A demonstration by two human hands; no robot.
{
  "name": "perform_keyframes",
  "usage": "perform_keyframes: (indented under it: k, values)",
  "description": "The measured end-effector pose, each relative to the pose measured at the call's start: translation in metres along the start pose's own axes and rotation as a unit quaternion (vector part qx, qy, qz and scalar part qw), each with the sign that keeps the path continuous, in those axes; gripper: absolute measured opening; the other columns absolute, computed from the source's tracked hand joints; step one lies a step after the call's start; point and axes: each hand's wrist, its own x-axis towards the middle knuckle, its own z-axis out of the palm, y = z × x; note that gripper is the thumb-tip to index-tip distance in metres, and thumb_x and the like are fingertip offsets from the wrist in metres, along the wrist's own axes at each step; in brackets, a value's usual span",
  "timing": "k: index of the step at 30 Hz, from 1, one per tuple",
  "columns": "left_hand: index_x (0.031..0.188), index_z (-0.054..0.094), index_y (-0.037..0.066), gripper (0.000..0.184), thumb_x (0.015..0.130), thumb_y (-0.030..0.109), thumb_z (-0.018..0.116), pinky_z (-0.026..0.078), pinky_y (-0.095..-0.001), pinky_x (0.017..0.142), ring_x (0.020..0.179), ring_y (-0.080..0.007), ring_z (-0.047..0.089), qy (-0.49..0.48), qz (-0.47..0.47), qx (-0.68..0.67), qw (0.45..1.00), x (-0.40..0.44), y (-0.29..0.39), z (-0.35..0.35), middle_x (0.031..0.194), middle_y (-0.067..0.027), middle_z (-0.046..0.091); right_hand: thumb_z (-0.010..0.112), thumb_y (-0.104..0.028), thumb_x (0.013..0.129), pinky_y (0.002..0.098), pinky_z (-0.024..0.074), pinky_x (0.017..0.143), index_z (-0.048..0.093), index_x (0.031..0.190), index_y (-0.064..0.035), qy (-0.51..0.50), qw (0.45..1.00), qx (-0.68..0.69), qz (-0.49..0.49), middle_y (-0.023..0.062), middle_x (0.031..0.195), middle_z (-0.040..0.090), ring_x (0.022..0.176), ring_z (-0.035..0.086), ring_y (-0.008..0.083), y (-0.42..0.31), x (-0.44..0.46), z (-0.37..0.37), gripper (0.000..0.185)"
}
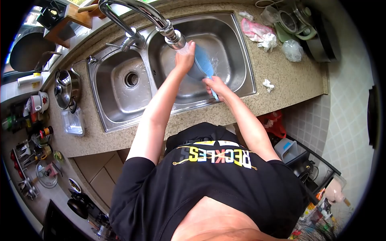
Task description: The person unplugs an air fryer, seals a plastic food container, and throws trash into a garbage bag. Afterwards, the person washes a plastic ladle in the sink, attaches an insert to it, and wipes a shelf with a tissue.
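Observation:
Over the larger, right-hand basin of the steel sink, I hold a light-blue plastic scoop tilted under the faucet. Water runs from the spout onto my left hand and the scoop's side. The fingers of that hand are close together against the scoop's left edge, partly hidden by water. My right hand is closed round the scoop's handle, whose end sticks out below the fist toward the sink's front rim. Part of the scoop's bowl is hidden behind the left hand.
A smaller basin with a drain lies left of the hands. On the right counter are a pink-and-white plastic bag, a clear crumpled bag and a white scrap. A lidded pot and clear plastic trays stand at left.

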Motion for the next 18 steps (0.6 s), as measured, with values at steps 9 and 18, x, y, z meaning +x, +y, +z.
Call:
perform_keyframes:
  k: [9, 18]
  values:
    - [0.118, 0.051, 0.005, 0.060, 0.086, 0.054, 0.039, 0.039, -0.0358, 0.089, 0.100, -0.0214, 0.054, -0.318, -0.231, -0.226, 0.891, 0.034, -0.045, -0.006, 0.109, -0.0086, 0.059, 0.053, -0.020, 0.085, 0.0212, 0.0307, 0.037, 0.046, 0.076, -0.0094, -0.152, 0.963, 0.200, 0.097, -0.0022, 0.055, 0.042, 0.042, 0.038, 0.0062, -0.005, -0.042, -0.018, 0.016]
    - [0.115, 0.048, 0.000, 0.059, 0.091, 0.047, 0.021, 0.050, -0.0444, 0.075, 0.088, -0.0294, 0.060, -0.152, -0.447, -0.412, 0.779, -0.058, 0.017, 0.033, 0.101, -0.0171, 0.058, 0.050, -0.026, 0.087, 0.0194, 0.0295, 0.035, 0.048, 0.072, -0.0109, -0.200, 0.849, 0.475, 0.117, -0.0036, 0.049, 0.037, 0.038, 0.035, 0.0061, -0.011, 0.006, -0.028, 0.021]
